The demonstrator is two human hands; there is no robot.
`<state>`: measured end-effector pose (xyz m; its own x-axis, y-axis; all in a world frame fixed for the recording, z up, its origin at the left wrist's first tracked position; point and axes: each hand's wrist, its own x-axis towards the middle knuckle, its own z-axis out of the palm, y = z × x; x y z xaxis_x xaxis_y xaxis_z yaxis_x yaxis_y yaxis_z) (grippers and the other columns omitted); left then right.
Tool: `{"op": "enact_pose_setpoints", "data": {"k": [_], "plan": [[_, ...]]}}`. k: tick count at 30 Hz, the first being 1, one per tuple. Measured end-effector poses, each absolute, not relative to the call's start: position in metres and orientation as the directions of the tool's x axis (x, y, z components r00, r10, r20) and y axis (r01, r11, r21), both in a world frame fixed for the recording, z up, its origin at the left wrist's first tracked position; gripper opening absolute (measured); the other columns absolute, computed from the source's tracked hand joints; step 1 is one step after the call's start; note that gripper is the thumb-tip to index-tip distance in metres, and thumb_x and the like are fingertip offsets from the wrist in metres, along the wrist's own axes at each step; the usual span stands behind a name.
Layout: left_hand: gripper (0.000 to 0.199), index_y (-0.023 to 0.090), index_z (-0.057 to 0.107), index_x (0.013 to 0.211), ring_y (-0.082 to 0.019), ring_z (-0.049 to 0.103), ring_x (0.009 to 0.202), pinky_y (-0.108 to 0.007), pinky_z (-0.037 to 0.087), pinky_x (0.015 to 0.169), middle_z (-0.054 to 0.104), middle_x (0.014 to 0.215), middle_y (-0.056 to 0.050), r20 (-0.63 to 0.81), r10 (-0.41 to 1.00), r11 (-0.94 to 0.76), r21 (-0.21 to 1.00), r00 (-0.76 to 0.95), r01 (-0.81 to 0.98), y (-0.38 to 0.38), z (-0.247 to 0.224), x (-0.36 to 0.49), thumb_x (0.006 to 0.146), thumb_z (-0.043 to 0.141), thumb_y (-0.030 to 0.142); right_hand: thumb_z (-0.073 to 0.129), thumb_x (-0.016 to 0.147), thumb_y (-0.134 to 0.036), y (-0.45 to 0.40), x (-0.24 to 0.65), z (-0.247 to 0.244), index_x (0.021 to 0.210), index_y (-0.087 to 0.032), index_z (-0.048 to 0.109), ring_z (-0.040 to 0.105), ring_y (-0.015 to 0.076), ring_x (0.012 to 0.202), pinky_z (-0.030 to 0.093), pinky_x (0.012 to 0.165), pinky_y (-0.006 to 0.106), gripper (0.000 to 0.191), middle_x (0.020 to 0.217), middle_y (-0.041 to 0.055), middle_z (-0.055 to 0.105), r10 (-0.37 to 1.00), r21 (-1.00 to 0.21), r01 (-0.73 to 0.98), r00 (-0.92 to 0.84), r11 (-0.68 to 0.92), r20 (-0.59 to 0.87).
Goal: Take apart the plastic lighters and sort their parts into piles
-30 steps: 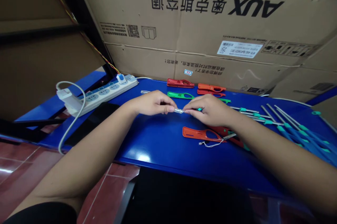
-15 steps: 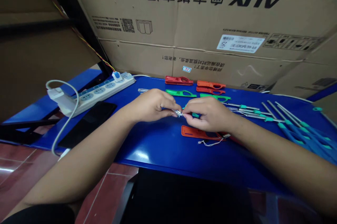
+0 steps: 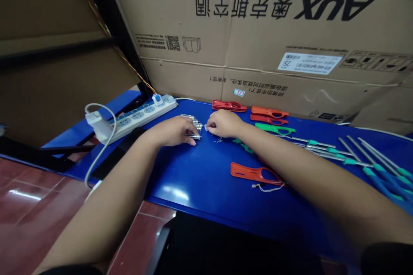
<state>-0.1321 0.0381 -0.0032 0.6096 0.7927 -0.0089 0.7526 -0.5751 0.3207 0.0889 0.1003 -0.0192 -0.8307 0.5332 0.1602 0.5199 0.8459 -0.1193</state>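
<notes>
Metal tubes (image 3: 195,126), short, silvery, roughly parallel

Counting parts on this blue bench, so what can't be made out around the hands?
Head view:
- Small metal pieces: partly hidden by the fingers of the left hand.
- Tiny bits beside the right hand: too small to identify.
- Green piece: partly hidden by the right forearm.

My left forearm (image 3: 109,193) and right forearm (image 3: 306,171) reached in from the lower corners and angled toward each other. My left hand (image 3: 172,132) lay palm down, its fingers curled and pointing right. My right hand (image 3: 224,123) was palm down too, with its fingers bent toward the left hand, near it but not touching.
</notes>
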Motion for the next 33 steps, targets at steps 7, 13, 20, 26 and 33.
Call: {"op": "enact_pose_setpoints", "data": {"k": [7, 13, 20, 26, 33], "plan": [[0.027, 0.022, 0.071, 0.101, -0.015, 0.062, 0.076, -0.024, 0.044, 0.069, 0.067, 0.088, -0.001, 0.003, 0.818, -0.548, 0.307, 0.575, 0.778, 0.044, -0.013, -0.140, 0.078, 0.076, 0.034, 0.051, 0.088, -0.012, 0.087, 0.120, 0.010, 0.107, -0.020, 0.074, 0.062, 0.0194, 0.096, 0.046, 0.084, 0.034, 0.031, 0.111, 0.0079, 0.072, 0.498, -0.137, 0.481, -0.854, 0.866, 0.152], [0.032, 0.018, 0.072, 0.102, -0.022, 0.064, 0.091, -0.034, 0.049, 0.084, 0.068, 0.098, -0.008, 0.297, 0.752, -0.658, 0.284, 0.589, 0.697, 0.020, -0.005, -0.098, 0.089, 0.065, 0.047, 0.056, 0.090, -0.021, 0.021, 0.224, 0.050, 0.087, -0.021, 0.072, 0.059, 0.0156, 0.076, 0.044, 0.070, 0.031, 0.016, 0.085, 0.0023, 0.069, 0.474, -0.217, 0.466, -0.881, 0.858, -0.018], [0.051, 0.019, 0.070, 0.120, -0.025, 0.065, 0.097, -0.037, 0.052, 0.086, 0.069, 0.105, -0.009, 0.074, 0.525, -0.811, 0.346, 0.848, 0.472, -0.015, -0.017, -0.006, 0.081, 0.076, 0.051, 0.063, 0.088, -0.031, -0.024, 0.275, 0.020, 0.086, -0.020, 0.072, 0.060, 0.0190, 0.081, 0.042, 0.070, 0.031, 0.014, 0.085, 0.0044, 0.068, 0.587, -0.281, 0.623, -0.782, 0.730, -0.208], [0.042, 0.020, 0.072, 0.116, -0.022, 0.063, 0.089, -0.034, 0.052, 0.079, 0.067, 0.099, -0.007, 0.004, 0.581, -0.771, 0.324, 0.814, 0.549, -0.014, -0.014, -0.005, 0.080, 0.080, 0.039, 0.059, 0.087, -0.023, -0.024, 0.277, 0.005, 0.083, -0.019, 0.069, 0.055, 0.0182, 0.077, 0.039, 0.070, 0.031, 0.011, 0.081, 0.0040, 0.065, 0.551, -0.252, 0.544, -0.833, 0.800, -0.051], [0.037, 0.018, 0.073, 0.118, -0.023, 0.062, 0.088, -0.037, 0.053, 0.082, 0.065, 0.095, -0.008, 0.041, 0.665, -0.742, 0.150, 0.746, 0.653, -0.031, -0.005, -0.003, 0.082, 0.074, 0.027, 0.057, 0.082, -0.019, -0.034, 0.275, 0.004, 0.073, -0.019, 0.064, 0.050, 0.0156, 0.070, 0.038, 0.069, 0.031, 0.012, 0.074, 0.0017, 0.060, 0.520, -0.212, 0.488, -0.842, 0.847, 0.144]]}}
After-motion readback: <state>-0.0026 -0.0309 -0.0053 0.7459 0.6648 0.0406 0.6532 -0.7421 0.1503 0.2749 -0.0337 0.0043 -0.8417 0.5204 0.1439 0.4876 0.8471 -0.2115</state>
